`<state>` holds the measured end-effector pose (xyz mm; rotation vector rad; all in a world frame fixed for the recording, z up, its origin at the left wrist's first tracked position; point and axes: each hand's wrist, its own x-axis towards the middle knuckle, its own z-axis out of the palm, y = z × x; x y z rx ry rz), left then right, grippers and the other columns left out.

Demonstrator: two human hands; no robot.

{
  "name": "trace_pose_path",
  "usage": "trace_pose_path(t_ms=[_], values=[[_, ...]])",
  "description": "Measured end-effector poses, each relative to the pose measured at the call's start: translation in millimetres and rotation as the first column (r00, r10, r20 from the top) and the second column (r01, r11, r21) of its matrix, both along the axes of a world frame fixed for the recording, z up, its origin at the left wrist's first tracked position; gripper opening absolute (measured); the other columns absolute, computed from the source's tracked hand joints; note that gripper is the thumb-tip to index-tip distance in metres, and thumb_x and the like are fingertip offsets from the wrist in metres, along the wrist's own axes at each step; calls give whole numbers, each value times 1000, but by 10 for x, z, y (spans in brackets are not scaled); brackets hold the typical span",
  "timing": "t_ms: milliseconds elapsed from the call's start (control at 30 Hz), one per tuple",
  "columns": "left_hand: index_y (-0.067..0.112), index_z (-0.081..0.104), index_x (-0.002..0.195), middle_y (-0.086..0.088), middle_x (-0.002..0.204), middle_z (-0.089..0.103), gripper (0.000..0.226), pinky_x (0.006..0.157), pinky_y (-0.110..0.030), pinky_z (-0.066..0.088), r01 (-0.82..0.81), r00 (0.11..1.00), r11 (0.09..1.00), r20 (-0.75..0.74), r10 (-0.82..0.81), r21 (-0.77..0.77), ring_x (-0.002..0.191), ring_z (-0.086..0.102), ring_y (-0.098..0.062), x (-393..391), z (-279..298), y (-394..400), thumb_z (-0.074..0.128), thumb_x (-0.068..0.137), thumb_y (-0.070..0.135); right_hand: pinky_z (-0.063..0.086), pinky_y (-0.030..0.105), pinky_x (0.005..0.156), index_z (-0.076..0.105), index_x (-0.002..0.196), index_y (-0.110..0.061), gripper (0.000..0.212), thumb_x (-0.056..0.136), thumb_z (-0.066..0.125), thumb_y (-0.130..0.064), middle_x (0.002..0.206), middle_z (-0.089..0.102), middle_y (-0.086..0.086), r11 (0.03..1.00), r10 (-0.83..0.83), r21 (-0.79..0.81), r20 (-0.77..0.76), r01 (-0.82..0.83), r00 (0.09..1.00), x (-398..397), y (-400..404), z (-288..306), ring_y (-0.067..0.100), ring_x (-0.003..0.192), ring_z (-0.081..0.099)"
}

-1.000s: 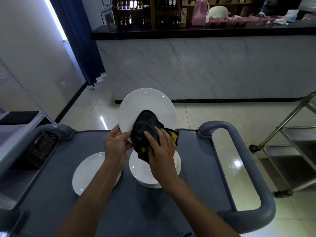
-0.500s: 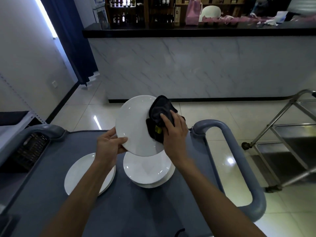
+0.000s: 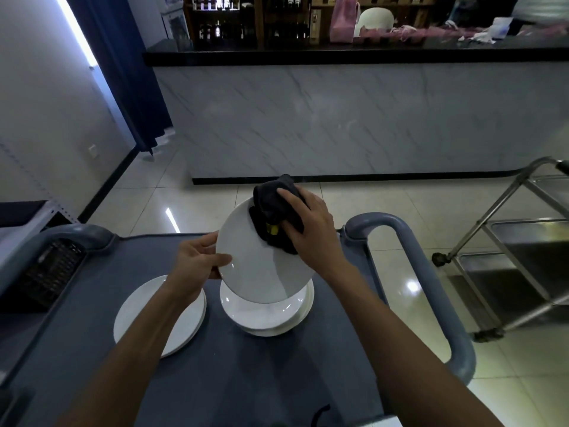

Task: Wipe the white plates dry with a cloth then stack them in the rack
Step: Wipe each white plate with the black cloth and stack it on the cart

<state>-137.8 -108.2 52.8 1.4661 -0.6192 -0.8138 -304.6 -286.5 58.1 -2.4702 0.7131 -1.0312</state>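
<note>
I hold a white plate (image 3: 255, 269) tilted above the grey cart top (image 3: 234, 374). My left hand (image 3: 197, 263) grips the plate's left rim, thumb on its face. My right hand (image 3: 311, 229) presses a dark cloth (image 3: 271, 208) with a yellow tag against the plate's upper right part, fingers spread over the cloth. Under the held plate stands a stack of white plates (image 3: 264, 315). Another white plate stack (image 3: 181, 315) lies to the left, partly hidden by my left forearm.
The cart has thick grey handles, one at the right (image 3: 431, 272) and one at the far left (image 3: 77, 235). A dark slotted rack (image 3: 49, 272) sits at the left edge. A steel trolley (image 3: 517, 251) stands on the tiled floor at right. A marble counter (image 3: 354, 118) is ahead.
My right hand moved the cloth from the plate's middle up to its upper right edge. The plate tipped flatter and shifted right over the stack.
</note>
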Motion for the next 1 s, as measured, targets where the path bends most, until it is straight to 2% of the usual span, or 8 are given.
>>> trace_pose_path(t_ms=[133, 267, 367, 567, 733, 833, 933, 1000], values=[[21, 73, 110, -8, 98, 78, 50, 61, -35, 61, 18, 1000, 1000, 24, -18, -23, 85, 75, -28, 3, -35, 38, 63, 80, -19, 46, 44, 103, 38, 150, -35, 67, 90, 66, -25, 147, 46, -1, 994, 59, 90, -26, -56, 998, -48, -51, 9, 25, 126, 48], [23, 73, 110, -7, 101, 78, 50, 61, -34, 61, 36, 998, 999, 44, -34, -37, 88, 75, -28, -16, -58, 54, 64, 81, -17, 46, 34, 100, 38, 150, -36, 71, 87, 68, -24, 140, 51, -2, 983, 102, 156, -34, -95, 994, -101, -73, 41, 22, 121, 53], [23, 73, 109, -6, 100, 78, 51, 61, -33, 61, 38, 998, 998, 48, -36, -41, 88, 75, -27, -25, -74, 51, 64, 81, -18, 46, 34, 100, 39, 150, -34, 70, 87, 68, -19, 135, 55, 1, 975, 132, 186, -35, -123, 991, -147, -88, 55, 22, 120, 54], [24, 71, 115, 0, 100, 78, 47, 64, -31, 61, 20, 998, 1000, 64, -19, -6, 90, 74, -21, -21, -105, 18, 64, 85, -12, 49, 40, 95, 45, 146, -27, 69, 84, 66, -5, 124, 57, 6, 976, 111, 182, 37, -116, 993, -190, -34, 36, 23, 113, 54], [21, 74, 104, -1, 92, 78, 33, 66, -30, 61, -72, 996, 997, 46, 70, 25, 90, 72, -28, -91, -123, -38, 62, 89, -7, 48, 36, 91, 53, 141, -20, 66, 79, 63, 3, 116, 56, 5, 992, 55, 105, 132, -70, 990, -226, 77, -17, 22, 106, 52], [8, 72, 111, -14, 101, 74, 22, 77, -37, 58, -40, 998, 999, -37, 40, 17, 98, 68, -38, -126, -152, 0, 57, 96, 12, 50, 37, 87, 59, 136, -14, 59, 80, 66, 4, 116, 58, 8, 999, 36, -17, 180, -34, 983, -253, 130, -23, 23, 105, 53], [6, 71, 111, -15, 104, 72, 41, 87, -42, 51, -33, 956, 999, -294, 20, -39, 97, 66, -34, -156, -146, 26, 46, 99, 37, 51, 45, 84, 61, 133, -13, 54, 81, 65, 2, 115, 59, 12, 991, 58, -129, 229, -29, 972, -284, 149, -6, 28, 103, 55], [8, 71, 111, -15, 106, 71, 48, 94, -46, 49, -40, 930, 999, -367, 25, -33, 101, 65, -30, -161, -135, 3, 40, 102, 44, 51, 48, 83, 59, 133, -17, 52, 83, 64, -1, 116, 59, 13, 984, 82, -176, 240, -40, 967, -297, 171, -1, 30, 104, 56]])
